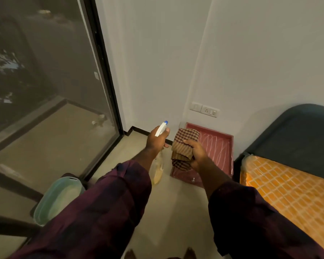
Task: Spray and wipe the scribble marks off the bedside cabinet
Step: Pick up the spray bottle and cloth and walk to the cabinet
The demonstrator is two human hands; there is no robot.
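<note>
Two hands hovered by the scribbled red cabinet (220, 146): left hand (156, 140) fingers clamped a clear plastic spray bottle (157, 173), right hand (196, 153) fingers a brown checked cloth (182, 146).

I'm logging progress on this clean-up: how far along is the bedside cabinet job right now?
Done: the tools are picked up. In hand: the left hand grips the spray bottle, the right hand holds the checked cloth, both held out toward the red bedside cabinet. Left: white scribble marks cover its top, so spraying and wiping apparently both remain.
</note>
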